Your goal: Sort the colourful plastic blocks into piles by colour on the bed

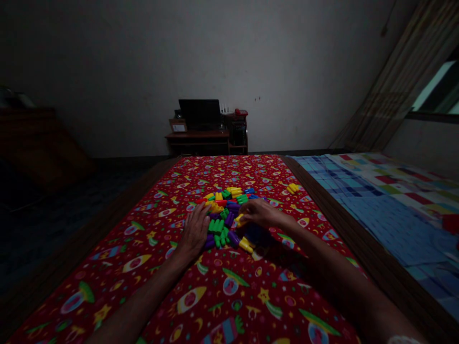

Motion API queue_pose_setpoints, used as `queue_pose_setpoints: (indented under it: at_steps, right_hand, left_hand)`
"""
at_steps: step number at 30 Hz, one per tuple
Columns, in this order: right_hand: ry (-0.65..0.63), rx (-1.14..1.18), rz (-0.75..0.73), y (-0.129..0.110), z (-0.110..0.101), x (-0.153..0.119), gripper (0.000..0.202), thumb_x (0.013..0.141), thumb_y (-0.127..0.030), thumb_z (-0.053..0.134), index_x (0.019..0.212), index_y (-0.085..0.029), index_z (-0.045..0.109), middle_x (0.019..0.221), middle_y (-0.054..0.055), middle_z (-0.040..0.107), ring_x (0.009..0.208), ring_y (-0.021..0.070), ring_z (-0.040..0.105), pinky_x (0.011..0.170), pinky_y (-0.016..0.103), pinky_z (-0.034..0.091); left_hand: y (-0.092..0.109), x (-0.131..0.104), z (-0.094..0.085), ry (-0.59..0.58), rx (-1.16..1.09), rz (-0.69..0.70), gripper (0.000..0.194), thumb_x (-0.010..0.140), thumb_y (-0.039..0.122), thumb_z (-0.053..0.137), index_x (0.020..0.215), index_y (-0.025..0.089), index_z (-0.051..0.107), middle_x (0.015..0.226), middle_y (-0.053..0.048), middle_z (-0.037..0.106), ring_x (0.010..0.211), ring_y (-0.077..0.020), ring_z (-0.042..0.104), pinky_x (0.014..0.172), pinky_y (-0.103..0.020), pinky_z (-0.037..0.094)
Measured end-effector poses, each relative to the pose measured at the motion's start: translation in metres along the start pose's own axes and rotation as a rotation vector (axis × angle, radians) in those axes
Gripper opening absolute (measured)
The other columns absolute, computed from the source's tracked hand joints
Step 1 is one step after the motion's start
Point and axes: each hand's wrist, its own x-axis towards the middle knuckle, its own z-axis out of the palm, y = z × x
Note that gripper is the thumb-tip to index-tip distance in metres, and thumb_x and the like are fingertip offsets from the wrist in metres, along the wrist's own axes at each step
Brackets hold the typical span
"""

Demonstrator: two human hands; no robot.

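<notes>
A pile of plastic building blocks in green (216, 226), purple (234, 238), yellow, red and blue lies on a red patterned cloth (229, 267). My left hand (196, 229) rests at the pile's left edge, fingers extended and slightly apart, beside green and yellow blocks. At the right side of the pile, my right hand (258, 212) has its fingers closed on a yellow block (239, 220). Another yellow block (246, 245) lies at the near right edge of the pile, below my right hand.
One yellow block group (293, 188) sits apart, farther back on the right. Beyond the cloth stands a desk (197, 135) with a monitor (200, 113) and a red telephone (241, 112). Blue checked bedding (344, 200) lies on the right, wooden furniture (39, 143) on the left.
</notes>
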Motion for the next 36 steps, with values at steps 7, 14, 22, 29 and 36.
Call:
queue_pose_setpoints:
  at_steps: [7, 14, 22, 29, 36]
  right_hand:
    - [0.407, -0.205, 0.385, 0.077, -0.042, -0.015, 0.025, 0.087, -0.027, 0.056, 0.101, -0.017, 0.074, 0.090, 0.009, 0.073, 0.079, 0.0184, 0.064, 0.065, 0.025, 0.040]
    - [0.496, -0.325, 0.788, 0.132, -0.041, -0.048, 0.035, 0.089, -0.027, 0.047, 0.110, -0.013, 0.071, 0.108, 0.016, 0.070, 0.097, 0.0249, 0.065, 0.077, 0.031, 0.045]
    - [0.271, -0.204, 0.167, 0.017, -0.046, -0.025, 0.027, 0.089, -0.022, 0.048, 0.086, -0.014, 0.073, 0.077, 0.007, 0.071, 0.067, 0.0145, 0.060, 0.060, 0.022, 0.037]
    - [-0.306, -0.350, -0.170, -0.028, 0.018, -0.030, 0.021, 0.081, -0.024, 0.065, 0.099, -0.015, 0.069, 0.093, 0.011, 0.069, 0.085, 0.0190, 0.061, 0.069, 0.025, 0.038]
    - [-0.165, -0.160, -0.280, -0.018, 0.009, -0.025, 0.037, 0.080, -0.030, 0.066, 0.115, -0.016, 0.063, 0.105, 0.011, 0.068, 0.091, 0.0195, 0.061, 0.077, 0.027, 0.041]
  left_hand:
    - [0.002, 0.001, -0.002, -0.016, 0.004, 0.020, 0.051, 0.098, 0.040, 0.018, 0.136, 0.019, 0.044, 0.145, -0.012, 0.042, 0.136, -0.0251, 0.036, 0.113, -0.051, 0.028]
    - [0.004, 0.001, -0.002, -0.006, 0.005, 0.011, 0.052, 0.098, 0.040, 0.018, 0.135, 0.017, 0.046, 0.145, -0.013, 0.043, 0.137, -0.0244, 0.035, 0.114, -0.050, 0.026]
    - [0.001, 0.001, 0.000, 0.002, -0.035, 0.019, 0.048, 0.098, 0.039, 0.021, 0.134, 0.021, 0.046, 0.144, -0.011, 0.044, 0.136, -0.0235, 0.036, 0.114, -0.051, 0.024]
    - [0.002, 0.000, 0.001, 0.020, -0.044, 0.016, 0.048, 0.098, 0.037, 0.020, 0.137, 0.022, 0.044, 0.145, -0.010, 0.043, 0.138, -0.0231, 0.033, 0.115, -0.051, 0.024]
    - [0.003, 0.000, 0.001, 0.017, -0.047, 0.004, 0.048, 0.098, 0.037, 0.020, 0.135, 0.020, 0.046, 0.144, -0.011, 0.044, 0.137, -0.0244, 0.035, 0.113, -0.052, 0.025]
